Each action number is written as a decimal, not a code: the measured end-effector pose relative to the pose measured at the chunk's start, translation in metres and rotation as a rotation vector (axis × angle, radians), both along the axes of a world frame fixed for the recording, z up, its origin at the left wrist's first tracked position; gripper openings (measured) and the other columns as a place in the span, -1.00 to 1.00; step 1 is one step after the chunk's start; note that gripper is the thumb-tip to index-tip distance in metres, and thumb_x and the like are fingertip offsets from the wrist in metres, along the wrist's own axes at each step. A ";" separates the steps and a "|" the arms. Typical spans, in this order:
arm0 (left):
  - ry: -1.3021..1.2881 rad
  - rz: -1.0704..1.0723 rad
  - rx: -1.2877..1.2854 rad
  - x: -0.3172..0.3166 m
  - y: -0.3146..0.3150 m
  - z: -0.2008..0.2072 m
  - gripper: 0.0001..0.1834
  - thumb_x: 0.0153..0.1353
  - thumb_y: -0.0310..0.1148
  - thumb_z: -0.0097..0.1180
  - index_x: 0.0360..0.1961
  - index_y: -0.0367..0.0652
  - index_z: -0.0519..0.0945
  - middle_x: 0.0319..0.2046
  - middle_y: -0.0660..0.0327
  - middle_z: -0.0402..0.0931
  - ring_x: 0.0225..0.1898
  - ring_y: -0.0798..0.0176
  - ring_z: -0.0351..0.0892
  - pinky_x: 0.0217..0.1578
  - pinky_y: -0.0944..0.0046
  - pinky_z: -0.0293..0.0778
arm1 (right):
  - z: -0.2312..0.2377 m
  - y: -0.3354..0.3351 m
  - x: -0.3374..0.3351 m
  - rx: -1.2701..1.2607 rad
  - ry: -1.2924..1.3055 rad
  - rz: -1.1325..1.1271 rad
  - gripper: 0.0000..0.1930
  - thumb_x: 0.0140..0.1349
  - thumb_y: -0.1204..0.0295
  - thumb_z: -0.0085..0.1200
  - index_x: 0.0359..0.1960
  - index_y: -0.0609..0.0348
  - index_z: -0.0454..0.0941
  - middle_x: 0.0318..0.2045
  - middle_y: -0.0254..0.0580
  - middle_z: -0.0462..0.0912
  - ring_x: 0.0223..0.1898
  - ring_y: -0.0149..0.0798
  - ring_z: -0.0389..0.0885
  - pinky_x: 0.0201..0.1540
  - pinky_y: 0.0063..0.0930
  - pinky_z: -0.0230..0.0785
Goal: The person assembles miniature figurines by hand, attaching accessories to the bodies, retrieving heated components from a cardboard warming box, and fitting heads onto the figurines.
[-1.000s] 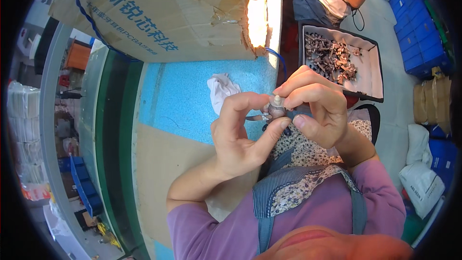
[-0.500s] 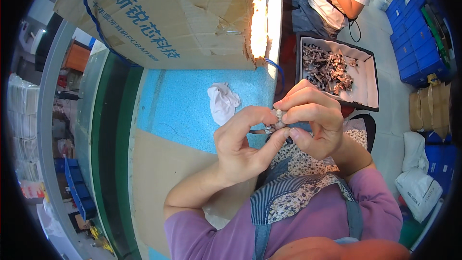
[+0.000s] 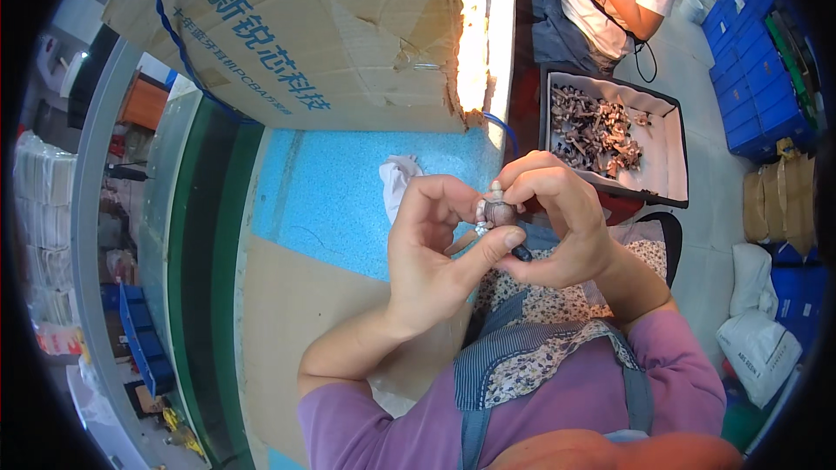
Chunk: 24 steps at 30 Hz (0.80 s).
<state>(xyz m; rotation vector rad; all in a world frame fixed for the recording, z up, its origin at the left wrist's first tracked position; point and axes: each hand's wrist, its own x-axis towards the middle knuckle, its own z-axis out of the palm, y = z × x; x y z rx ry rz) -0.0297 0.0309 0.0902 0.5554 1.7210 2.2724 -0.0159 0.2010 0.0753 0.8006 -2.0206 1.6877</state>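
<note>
Between my two hands is a small figurine (image 3: 500, 212) with a brownish rounded body, pale parts and a dark end. My left hand (image 3: 440, 239) pinches it from the left, with the thumb across its lower side. The fingers of my right hand (image 3: 562, 218) close on its top and right side. A thin brownish piece sticks out beside my left thumb; whether it belongs to the figurine I cannot tell. Just behind my left hand, a crumpled white cloth (image 3: 398, 181) lies on the blue tabletop (image 3: 322, 200).
A large cardboard box (image 3: 305, 43) stands at the back of the table. To the right, a dark-rimmed tray (image 3: 666, 152) holds many small brown pieces. Another person (image 3: 601, 0) sits beyond it. Blue crates (image 3: 753, 52) and white sacks (image 3: 758, 348) line the right side.
The figurine has been turned, so more of its brown body and dark end shows. My left fingers have shifted up, covering part of the cloth.
</note>
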 end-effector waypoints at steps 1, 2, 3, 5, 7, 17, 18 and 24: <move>0.000 0.000 0.003 0.000 -0.001 0.000 -0.50 0.00 -0.61 0.33 -0.09 -0.24 0.31 -0.32 0.27 0.45 -0.25 0.43 0.46 -0.17 0.43 0.39 | -0.001 0.000 0.001 -0.029 -0.029 0.014 -0.42 -0.30 0.63 0.36 -0.14 0.20 0.38 -0.17 -0.08 0.44 -0.14 -0.21 0.51 -0.08 -0.43 0.41; 0.039 -0.034 0.007 0.000 -0.001 -0.001 -0.48 -0.01 -0.59 0.36 -0.07 -0.24 0.32 -0.27 0.25 0.43 -0.22 0.42 0.43 -0.16 0.41 0.38 | -0.004 0.000 0.001 -0.026 -0.028 0.013 -0.42 -0.30 0.63 0.36 -0.14 0.20 0.38 -0.17 -0.08 0.44 -0.14 -0.21 0.51 -0.08 -0.43 0.41; 0.079 -0.068 0.010 -0.001 -0.002 -0.002 -0.45 -0.03 -0.56 0.38 -0.05 -0.25 0.32 -0.21 0.23 0.40 -0.20 0.41 0.41 -0.14 0.39 0.36 | -0.008 0.000 -0.001 -0.174 -0.082 0.102 -0.41 -0.28 0.62 0.38 -0.12 0.21 0.37 -0.14 -0.09 0.40 -0.10 -0.25 0.46 -0.04 -0.43 0.38; 0.113 -0.088 0.047 0.001 -0.002 -0.004 -0.38 -0.06 -0.51 0.42 -0.01 -0.26 0.32 -0.16 0.21 0.36 -0.19 0.39 0.39 -0.12 0.38 0.35 | -0.014 0.001 -0.002 -0.318 -0.132 0.189 -0.39 -0.26 0.61 0.40 -0.10 0.21 0.36 -0.12 -0.09 0.37 -0.06 -0.28 0.42 -0.01 -0.43 0.35; 0.149 -0.111 0.082 -0.001 -0.003 -0.003 -0.31 -0.09 -0.47 0.45 0.03 -0.27 0.31 -0.10 0.19 0.32 -0.17 0.37 0.37 -0.11 0.37 0.34 | -0.016 0.004 -0.002 -0.483 -0.177 0.292 -0.37 -0.22 0.59 0.42 -0.07 0.21 0.33 -0.08 -0.12 0.33 -0.03 -0.33 0.33 0.04 -0.43 0.27; 0.503 -0.103 -0.173 -0.008 -0.006 0.003 -0.28 -0.24 -0.32 0.55 -0.04 -0.29 0.44 -0.11 0.10 0.39 -0.15 0.26 0.45 -0.13 0.28 0.43 | -0.015 0.013 -0.002 -0.402 -0.047 0.314 -0.36 -0.24 0.56 0.45 -0.07 0.23 0.36 -0.09 -0.11 0.34 -0.07 -0.31 0.35 -0.05 -0.47 0.29; 0.507 -0.088 -0.184 -0.009 -0.007 0.004 -0.31 -0.26 -0.31 0.56 -0.08 -0.29 0.47 -0.14 0.08 0.42 -0.16 0.22 0.47 -0.15 0.27 0.45 | -0.015 0.014 -0.003 -0.370 -0.037 0.321 -0.37 -0.23 0.56 0.45 -0.07 0.23 0.37 -0.10 -0.11 0.35 -0.08 -0.31 0.36 -0.06 -0.47 0.30; 0.664 -0.042 -0.297 -0.012 -0.011 0.016 -0.34 -0.32 -0.28 0.57 -0.16 -0.28 0.50 -0.22 0.05 0.49 -0.16 0.11 0.52 -0.18 0.26 0.46 | -0.002 0.014 -0.002 -0.277 0.006 0.272 -0.41 -0.24 0.54 0.45 -0.11 0.23 0.41 -0.14 -0.11 0.39 -0.12 -0.30 0.42 -0.08 -0.46 0.34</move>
